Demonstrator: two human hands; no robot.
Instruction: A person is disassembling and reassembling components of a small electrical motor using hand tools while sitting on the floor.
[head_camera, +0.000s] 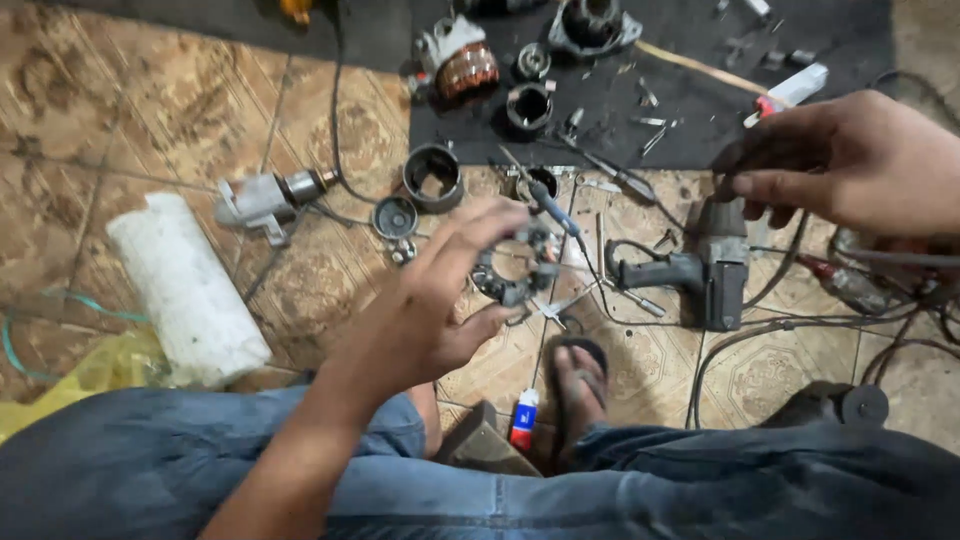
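Note:
My left hand is raised over the tiled floor, its fingers gripping a dark ring-shaped metal part with small blocks around its rim. A thin probe-like tool lies just behind that ring. My right hand hovers at the upper right with its fingers curled, directly above a grey pistol-shaped power tool lying on the floor. Dark cables run under that hand, and I cannot tell whether it grips one.
A black mat at the back carries a copper-wound armature, round housings and small screws. On the tiles lie a metal cylinder, a small motor, a white roll, a yellow bag and a glue tube. My sandalled foot is in front.

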